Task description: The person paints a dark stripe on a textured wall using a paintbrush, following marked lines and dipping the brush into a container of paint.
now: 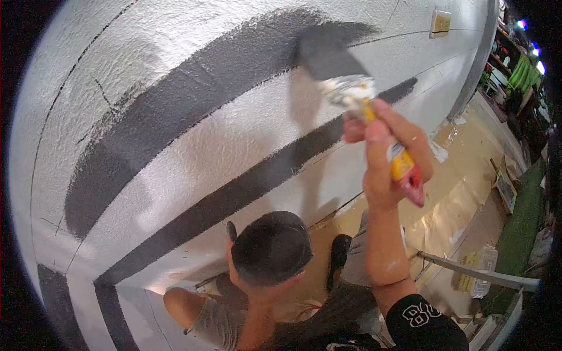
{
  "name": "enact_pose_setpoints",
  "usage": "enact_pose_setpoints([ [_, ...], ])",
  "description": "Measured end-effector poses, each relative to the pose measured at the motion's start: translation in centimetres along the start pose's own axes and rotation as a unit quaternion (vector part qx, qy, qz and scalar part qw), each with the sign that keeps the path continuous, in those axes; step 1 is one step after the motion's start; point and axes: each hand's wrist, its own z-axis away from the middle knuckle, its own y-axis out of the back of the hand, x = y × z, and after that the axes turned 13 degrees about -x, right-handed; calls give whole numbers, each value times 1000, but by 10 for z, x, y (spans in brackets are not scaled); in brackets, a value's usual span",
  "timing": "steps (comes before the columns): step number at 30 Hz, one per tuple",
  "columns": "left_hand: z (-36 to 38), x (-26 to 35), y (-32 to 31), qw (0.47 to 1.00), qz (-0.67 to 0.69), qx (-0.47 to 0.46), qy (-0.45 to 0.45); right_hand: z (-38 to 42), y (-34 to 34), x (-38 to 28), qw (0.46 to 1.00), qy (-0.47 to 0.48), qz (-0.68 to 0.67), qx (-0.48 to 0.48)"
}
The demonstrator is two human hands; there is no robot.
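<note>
My right hand (383, 149) is closed round the yellow and red handle of a wide paintbrush (345, 89). Dark grey paint coats its bristles, which touch the upper dark band (202, 85) on the white textured wall (228, 131). The ferrule is smeared with white and yellow. Low in the view, my left hand (257, 289) supports a round container of dark paint (272, 245) from below and the side, its thumb at the left rim. A narrower dark stripe (234, 193) runs along the wall between the container and the upper band.
A light switch plate (440, 24) sits at the wall's upper right. Metal ladder rails (480, 272) stand at lower right. Sheeting (453, 213) covers the floor below, with a wrapped pack (477, 272) and a green strip (515, 219) beyond. Thin pencil lines mark the wall.
</note>
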Motion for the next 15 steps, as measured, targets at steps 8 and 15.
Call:
enact_pose_setpoints([
  [8,18,-4,9,991,93,21,97,3,-10,-4,990,121,54,-38],
  [15,-26,25,-18,980,-141,53,-129,-13,18,6,992,-29,-13,121],
])
